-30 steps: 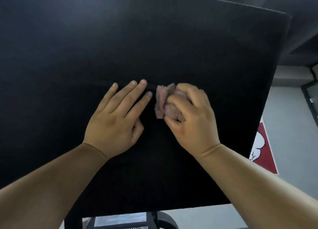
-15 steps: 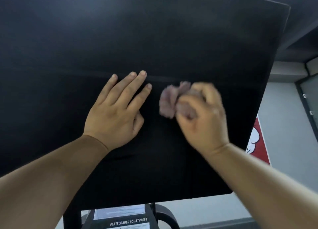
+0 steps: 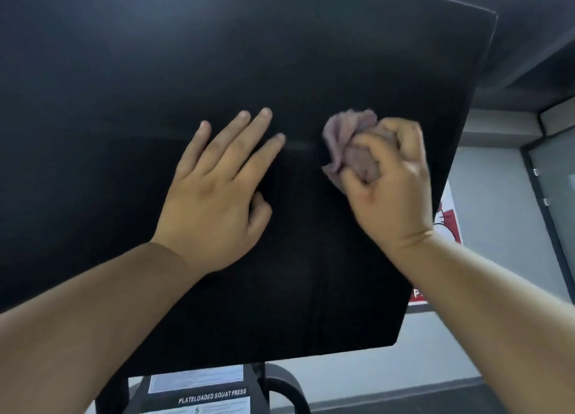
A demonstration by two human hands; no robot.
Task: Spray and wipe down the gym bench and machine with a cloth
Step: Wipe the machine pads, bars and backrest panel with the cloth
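**One wiping stroke under way, much left to clean**

The pinkish cloth (image 3: 348, 146) is crumpled into a ball and lies against the black pad (image 3: 280, 55) of the machine. It is right of the pad's middle, nearer to the right edge than to the left one. The right hand (image 3: 392, 189) grips it, fingers curled tightly round the bundle. This hand looks a little blurred, so I judge it is in the middle of a stroke. The left hand (image 3: 217, 195) rests flat on the pad near the cloth, fingers straight and spread, holding nothing; it seems to steady the pad. Under the pad's bottom edge a label (image 3: 211, 396) reads "PLATELOADED SQUAT PRESS". Past the right edge a red poster (image 3: 448, 223) hangs on the wall.

No spray bottle is in view, so the spraying of this pad is probably finished. The pad shows no wet marks, so I cannot tell how much of it is wiped. The frame and the bench, as I judge, remain to be done.
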